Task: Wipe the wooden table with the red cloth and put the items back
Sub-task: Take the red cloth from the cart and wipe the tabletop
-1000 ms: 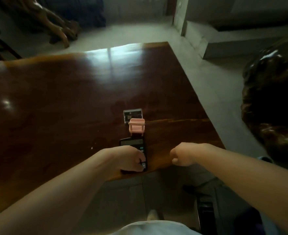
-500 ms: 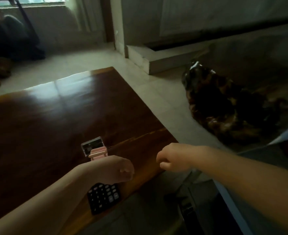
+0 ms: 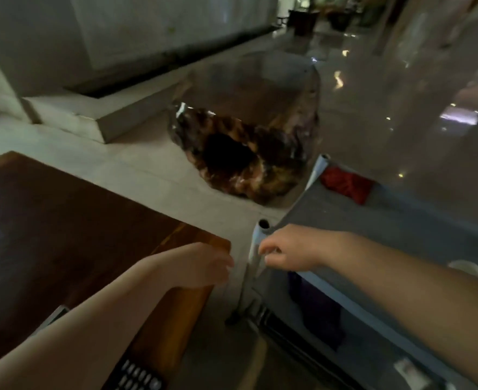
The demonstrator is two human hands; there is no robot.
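The left grip [image 3: 204, 266] hangs over the near corner of the wooden counter [image 3: 63, 235], fingers loosely curled and grasping nothing. Behind that wrist, at the counter's near edge, a black calculator [image 3: 139, 378] lies flat with its key rows showing, partly hidden by the forearm.

The right grip [image 3: 285, 253] is just across a narrow strip of floor from the left one, fingers bent inward and empty, close against the pale corner post [image 3: 256, 243] of a grey cart [image 3: 372, 220] — whether the fingertips touch the post cannot be told through the blur.

The red cloth [image 3: 346, 184] lies crumpled on the cart's grey top, well beyond the right grip and off to its outer side, near the far post. Beyond both grips, a glossy dark-brown carved wood piece [image 3: 240, 159] sits on the pale floor.
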